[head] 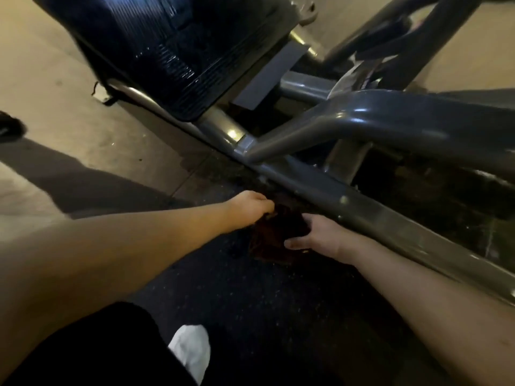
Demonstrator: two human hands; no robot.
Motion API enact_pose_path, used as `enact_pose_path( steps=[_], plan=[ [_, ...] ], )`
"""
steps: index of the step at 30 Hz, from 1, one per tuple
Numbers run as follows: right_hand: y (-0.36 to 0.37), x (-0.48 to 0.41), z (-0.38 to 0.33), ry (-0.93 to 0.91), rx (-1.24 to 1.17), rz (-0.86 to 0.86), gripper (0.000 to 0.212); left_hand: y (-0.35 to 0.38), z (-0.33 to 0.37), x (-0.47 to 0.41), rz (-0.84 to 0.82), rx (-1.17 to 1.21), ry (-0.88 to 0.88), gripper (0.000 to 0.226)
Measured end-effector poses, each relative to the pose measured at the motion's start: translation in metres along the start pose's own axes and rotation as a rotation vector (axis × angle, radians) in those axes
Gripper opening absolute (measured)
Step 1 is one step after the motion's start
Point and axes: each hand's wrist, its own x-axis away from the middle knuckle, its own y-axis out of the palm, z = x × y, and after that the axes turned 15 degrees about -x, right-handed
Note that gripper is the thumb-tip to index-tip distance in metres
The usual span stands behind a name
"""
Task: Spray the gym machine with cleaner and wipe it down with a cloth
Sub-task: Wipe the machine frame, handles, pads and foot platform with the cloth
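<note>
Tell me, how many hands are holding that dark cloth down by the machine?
2. The left hand grips the dark cloth at its upper left corner; the right hand holds its right edge, just beside the grey frame bar. No other hand is in view.

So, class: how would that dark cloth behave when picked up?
Probably floppy: the cloth bunches and folds between the left hand and right hand. Likely light, since it looks thin. Unlikely to roll or slip.

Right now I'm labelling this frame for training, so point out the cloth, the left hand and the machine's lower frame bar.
cloth (pixel 274 240): head view, its dark middle.
left hand (pixel 249 205): head view, back of the hand.
lower frame bar (pixel 370 215): head view, top of the grey tube.
</note>
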Motion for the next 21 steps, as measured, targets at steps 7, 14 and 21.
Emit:
enact_pose_path(
  steps=[7, 14, 21],
  plan=[
    [0.044, 0.034, -0.041, 0.061, 0.033, -0.041, 0.036, -0.031, -0.020, 0.054, -0.022, 0.547, -0.328, 0.022],
    [0.104, 0.070, -0.086, 0.064, -0.018, 0.080, 0.011, -0.082, -0.031, 0.116, -0.097, 0.051, -0.167, 0.032],
    [0.155, 0.031, -0.096, -0.144, -0.129, 0.022, 0.034, -0.141, -0.067, 0.133, 0.003, -0.362, -0.037, 0.021]
  ],
)
